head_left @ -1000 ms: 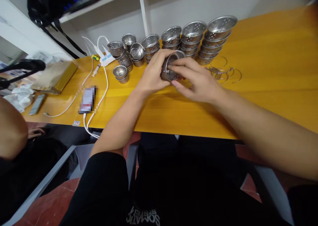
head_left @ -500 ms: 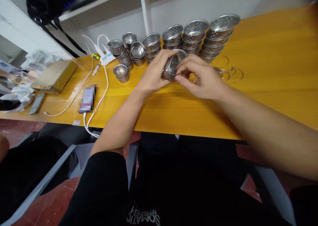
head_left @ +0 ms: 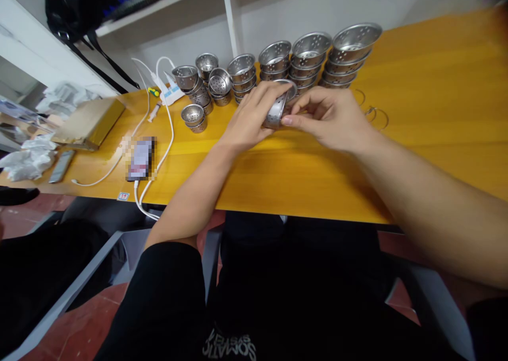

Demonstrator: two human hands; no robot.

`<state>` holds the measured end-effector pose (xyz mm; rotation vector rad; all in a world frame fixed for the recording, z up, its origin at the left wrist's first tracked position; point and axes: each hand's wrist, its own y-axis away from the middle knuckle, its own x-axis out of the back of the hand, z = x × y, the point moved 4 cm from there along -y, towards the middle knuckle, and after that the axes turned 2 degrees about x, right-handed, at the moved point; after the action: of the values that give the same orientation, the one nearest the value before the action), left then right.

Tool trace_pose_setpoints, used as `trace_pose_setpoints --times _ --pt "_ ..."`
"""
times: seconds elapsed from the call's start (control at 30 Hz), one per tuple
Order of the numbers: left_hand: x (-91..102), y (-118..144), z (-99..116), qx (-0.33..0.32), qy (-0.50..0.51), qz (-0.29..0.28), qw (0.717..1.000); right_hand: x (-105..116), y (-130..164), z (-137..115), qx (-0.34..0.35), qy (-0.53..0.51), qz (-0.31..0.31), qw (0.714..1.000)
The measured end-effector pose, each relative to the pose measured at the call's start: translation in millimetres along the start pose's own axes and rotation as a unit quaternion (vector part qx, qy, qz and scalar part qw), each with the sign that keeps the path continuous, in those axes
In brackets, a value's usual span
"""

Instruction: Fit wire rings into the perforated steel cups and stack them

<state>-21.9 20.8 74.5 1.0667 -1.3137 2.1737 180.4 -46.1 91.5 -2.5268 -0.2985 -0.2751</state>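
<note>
Yellow surface (head_left: 301,176) lined with stacked strainer cups (head_left: 305,59): left hand (head_left: 248,120) fingers clamped around a perforated metal cup (head_left: 277,109), right hand (head_left: 331,117) fingers pinched together at its rim

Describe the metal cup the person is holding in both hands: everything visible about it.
The perforated metal cup is a small, shiny, steel-looking basket with a flared rim and round holes in its wall. It is tipped on its side, rim toward the far stacks, held just above the yellow table. The left hand wraps it from the left, and the right hand meets it from the right, thumb at its base. Most of its body is hidden by fingers.
</note>
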Motion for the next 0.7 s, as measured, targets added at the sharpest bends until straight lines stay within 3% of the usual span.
trace_pose_setpoints --times 0.27,0.37,0.47,0.57,0.7 --pt "2.6 -1.8 5.1 -0.003 -0.002 0.004 1.000 6.3 -2.1 -9.7 -0.026 -0.026 0.006 0.999" --pt "5.9 -1.3 6.1 -0.017 0.003 0.001 1.000 7.1 -2.7 -8.6 -0.005 -0.007 0.000 1.000" --pt "14.3 -0.5 6.6 -0.012 -0.012 0.013 1.000 17.2 -2.8 -9.8 0.056 0.070 0.073 0.993" --pt "27.8 1.4 7.6 0.032 -0.037 0.069 0.996 35.6 -2.1 -3.3 0.082 0.126 0.141 0.979" --pt "33.6 7.5 -8.7 0.111 -0.010 0.178 0.978 59.6 -4.4 31.8 0.036 0.241 0.065 0.968"
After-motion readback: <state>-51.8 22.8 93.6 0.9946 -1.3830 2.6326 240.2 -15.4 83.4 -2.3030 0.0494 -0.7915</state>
